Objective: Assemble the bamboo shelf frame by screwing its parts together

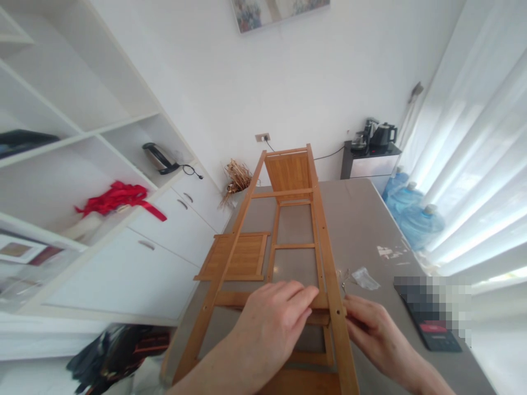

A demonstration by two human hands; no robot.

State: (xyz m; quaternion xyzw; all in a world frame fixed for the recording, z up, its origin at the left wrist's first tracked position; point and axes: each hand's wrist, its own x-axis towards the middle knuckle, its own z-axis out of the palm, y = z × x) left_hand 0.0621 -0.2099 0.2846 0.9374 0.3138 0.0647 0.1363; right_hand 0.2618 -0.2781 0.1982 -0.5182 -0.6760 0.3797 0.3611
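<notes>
A wooden rack frame lies along the table, its long rails running away from me. My left hand is closed around a wooden crosspiece close to the right rail, fingers over its top edge and the thumb lower down. On the outer side of that rail, near a round hole, my right hand is pinched against the wood; what its fingertips hold, if anything, is hidden. Just beyond it are small metal pieces and a clear plastic bag. A slatted wooden panel lies to the left, partly under the frame.
A phone, partly blurred, lies on the grey table at right. Water bottles stand beyond the table's right edge. White shelving runs along the left. Dried flowers and a black cabinet with kettles are farther back.
</notes>
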